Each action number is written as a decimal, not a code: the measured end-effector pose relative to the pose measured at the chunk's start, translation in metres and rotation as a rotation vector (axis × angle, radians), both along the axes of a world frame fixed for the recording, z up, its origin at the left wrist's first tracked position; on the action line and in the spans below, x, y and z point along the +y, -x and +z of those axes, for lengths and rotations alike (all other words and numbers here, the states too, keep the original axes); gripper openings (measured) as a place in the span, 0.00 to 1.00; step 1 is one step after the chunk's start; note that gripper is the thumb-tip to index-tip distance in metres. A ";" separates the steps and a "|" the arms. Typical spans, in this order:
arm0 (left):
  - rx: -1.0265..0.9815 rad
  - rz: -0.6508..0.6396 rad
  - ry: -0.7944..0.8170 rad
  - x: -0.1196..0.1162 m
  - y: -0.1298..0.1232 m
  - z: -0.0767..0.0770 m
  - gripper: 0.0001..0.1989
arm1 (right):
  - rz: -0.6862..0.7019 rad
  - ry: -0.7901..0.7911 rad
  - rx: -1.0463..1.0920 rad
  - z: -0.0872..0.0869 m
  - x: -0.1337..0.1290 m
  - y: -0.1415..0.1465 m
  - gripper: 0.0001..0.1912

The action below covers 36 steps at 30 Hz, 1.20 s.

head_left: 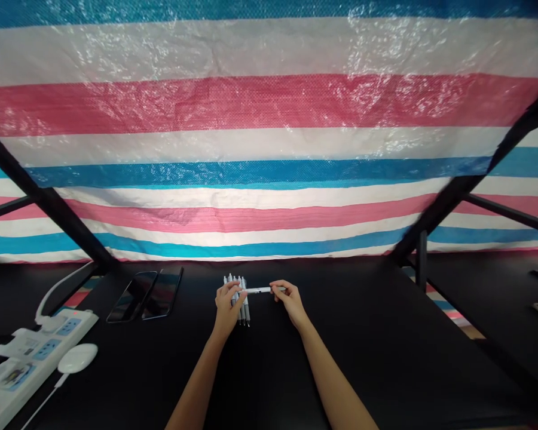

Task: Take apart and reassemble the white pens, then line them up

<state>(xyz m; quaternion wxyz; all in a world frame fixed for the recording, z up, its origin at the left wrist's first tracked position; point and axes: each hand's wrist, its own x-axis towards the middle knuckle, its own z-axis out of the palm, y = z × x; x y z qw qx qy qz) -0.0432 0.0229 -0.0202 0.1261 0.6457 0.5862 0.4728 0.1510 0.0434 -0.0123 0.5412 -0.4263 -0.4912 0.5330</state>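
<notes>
A white pen (259, 290) lies level between my two hands, roughly crosswise to my view. My left hand (228, 300) pinches its left end, and my right hand (289, 297) grips its right end between thumb and fingers. Beneath and beside my left hand, several white and grey pens (244, 312) lie side by side on the black table, pointing away from me. My left fingers cover part of that row, so I cannot tell whether they touch it.
Two dark phones (132, 297) lie to the left. A white power strip (49, 352) with plugs and cables stands at the far left, with a white rounded device (78, 358) next to it. Black frame bars (434, 215) and a striped sheet (251, 209) rise behind the table (385, 358).
</notes>
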 end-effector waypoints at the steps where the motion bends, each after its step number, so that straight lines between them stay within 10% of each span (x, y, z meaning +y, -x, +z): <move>1: -0.007 0.006 0.002 0.000 0.000 0.000 0.13 | 0.003 0.001 -0.004 0.000 0.000 0.000 0.16; 36: -0.158 -0.026 0.090 -0.001 0.004 0.007 0.19 | 0.028 -0.030 -0.016 0.002 -0.002 0.000 0.13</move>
